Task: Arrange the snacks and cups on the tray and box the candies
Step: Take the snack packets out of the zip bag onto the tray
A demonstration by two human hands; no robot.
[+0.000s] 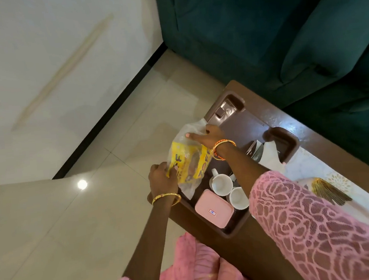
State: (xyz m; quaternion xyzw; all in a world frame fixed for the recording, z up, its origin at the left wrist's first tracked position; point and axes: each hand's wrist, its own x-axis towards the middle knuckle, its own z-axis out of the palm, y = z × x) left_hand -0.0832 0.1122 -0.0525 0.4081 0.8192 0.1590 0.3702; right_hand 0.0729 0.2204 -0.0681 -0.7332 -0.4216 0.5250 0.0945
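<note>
Right now both hands hold a clear plastic snack bag (188,161) with yellow printed packets inside, poised over the far left part of the brown tray (228,105) that sits on the dark wooden table (323,118). The left hand (162,179) has its fingers curled around the bag's lower edge, thumb pressed onto the yellow print; the right hand (207,135) pinches the loose transparent top of the bag, fingers bent around the film. Two white cups (221,182) stand touching each other inside the tray, just beside the bag, and a pink lidded box (214,208) lies flat next to them at the near end. A white bag (268,155) leans against the tray's far handle. The likely trouble, as I judge it, is the slack film: held only by its thin top, the bag could slip or swing, and its bottom corner hangs close enough to the nearer cup to knock it over or to push it against the other. Part of the bag also overhangs the tray's left rim, so setting it down carelessly might let it slide off the tray toward the floor. As for writing, the yellow packets show large dark letters, partly folded and blurred, too broken to read as a brand; the pink box carries a small white sticker whose mark I cannot make out.
</note>
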